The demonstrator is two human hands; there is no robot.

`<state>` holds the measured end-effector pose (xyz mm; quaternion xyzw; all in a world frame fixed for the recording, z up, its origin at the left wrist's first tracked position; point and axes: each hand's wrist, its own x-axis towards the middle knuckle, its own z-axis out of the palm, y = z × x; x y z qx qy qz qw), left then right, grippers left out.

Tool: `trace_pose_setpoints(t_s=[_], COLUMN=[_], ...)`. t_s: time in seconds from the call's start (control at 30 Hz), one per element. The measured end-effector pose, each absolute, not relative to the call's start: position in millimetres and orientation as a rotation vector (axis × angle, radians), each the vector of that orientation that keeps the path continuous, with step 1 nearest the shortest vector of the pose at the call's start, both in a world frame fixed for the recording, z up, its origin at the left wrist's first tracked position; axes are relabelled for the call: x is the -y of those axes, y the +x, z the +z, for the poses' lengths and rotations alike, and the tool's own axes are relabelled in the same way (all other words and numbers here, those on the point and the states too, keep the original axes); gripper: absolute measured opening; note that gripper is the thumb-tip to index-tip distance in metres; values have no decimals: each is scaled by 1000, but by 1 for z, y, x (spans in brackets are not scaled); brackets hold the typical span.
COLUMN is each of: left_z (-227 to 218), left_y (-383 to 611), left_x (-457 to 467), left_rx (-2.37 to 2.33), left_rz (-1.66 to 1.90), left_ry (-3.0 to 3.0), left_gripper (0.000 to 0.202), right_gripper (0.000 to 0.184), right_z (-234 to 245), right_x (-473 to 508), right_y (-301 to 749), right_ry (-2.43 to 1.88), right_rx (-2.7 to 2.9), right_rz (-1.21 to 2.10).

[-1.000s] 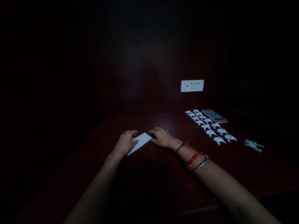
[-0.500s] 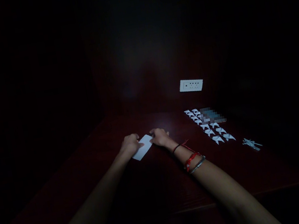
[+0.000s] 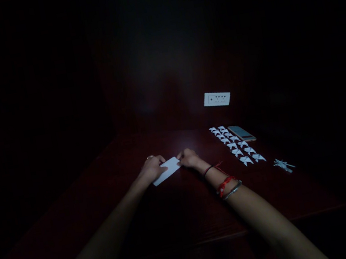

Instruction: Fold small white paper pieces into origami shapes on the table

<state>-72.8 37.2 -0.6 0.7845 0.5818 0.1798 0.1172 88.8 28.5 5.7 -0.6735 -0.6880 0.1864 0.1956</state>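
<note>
A small white sheet of paper point(image 3: 168, 170) is held between my two hands over the dark red table point(image 3: 162, 220). My left hand point(image 3: 153, 167) grips its left end, thumb on top and fingers curled behind. At the opposite end, my right hand point(image 3: 189, 158) pinches the paper's right corner. Bracelets point(image 3: 228, 186) circle my right wrist. To the right lie two rows of small folded white paper pieces point(image 3: 236, 152), apart from both hands.
A phone point(image 3: 242, 133) lies beside the folded pieces. Nearer the right side is a small heap of thin paper strips point(image 3: 284, 165). A white socket panel point(image 3: 217, 99) is on the back wall. The table's front edge point(image 3: 212, 240) runs below my forearms.
The paper has turned so its long side runs more sideways. My right hand has shifted slightly right along with it. The view has swung a little to the right.
</note>
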Motion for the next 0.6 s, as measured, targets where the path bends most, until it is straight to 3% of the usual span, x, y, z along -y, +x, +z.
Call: trace_pose_setpoints(t_s=[0.17,0.4,0.6], left_z=[-3,-1,1], left_y=[-71,-70,-63], left_x=[-38,-36,-31], left_rx=[-1658,-1579,-1452], left_rz=[521,552,644], left_ry=[2285,2301,2477], left_gripper=[27,29,22], right_gripper=[24,41,23], right_z=[1,-6,-6], right_x=[-29,-32,-28], right_y=[93,97,105], right_ry=[-1848,-1813,-1757], right_rx=[1916,1902,1904], right_rz=[513,496,473])
